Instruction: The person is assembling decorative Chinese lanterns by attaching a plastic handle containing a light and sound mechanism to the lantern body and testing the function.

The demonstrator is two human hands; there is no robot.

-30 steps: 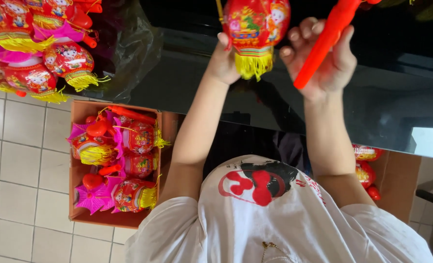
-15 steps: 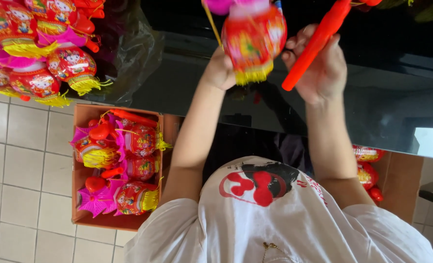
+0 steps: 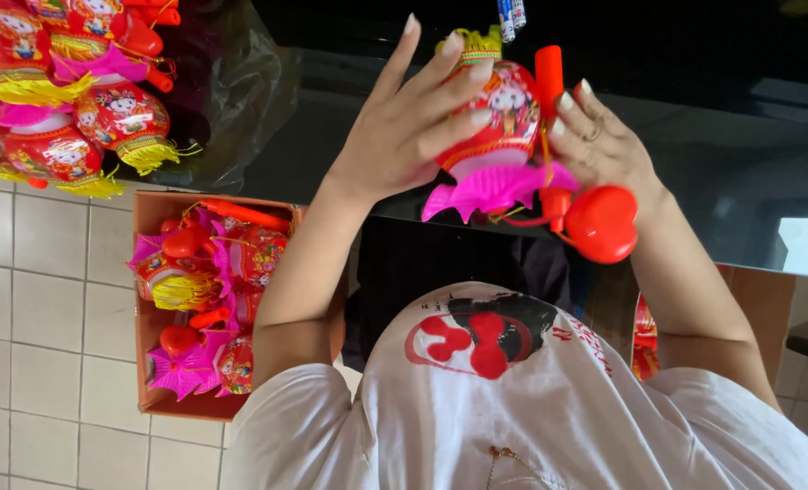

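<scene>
Her left hand [image 3: 413,127] is wrapped around a red toy lantern [image 3: 499,118] and her right hand [image 3: 604,145] grips its red handle [image 3: 595,218], above a cardboard box [image 3: 150,399] packed with more lanterns [image 3: 209,299].

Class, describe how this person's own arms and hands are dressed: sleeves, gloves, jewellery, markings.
Both arms are bare below the short sleeves of a white T-shirt with a red and black print. The left hand is ungloved; the right hand is too, with a ring on one finger.
</scene>
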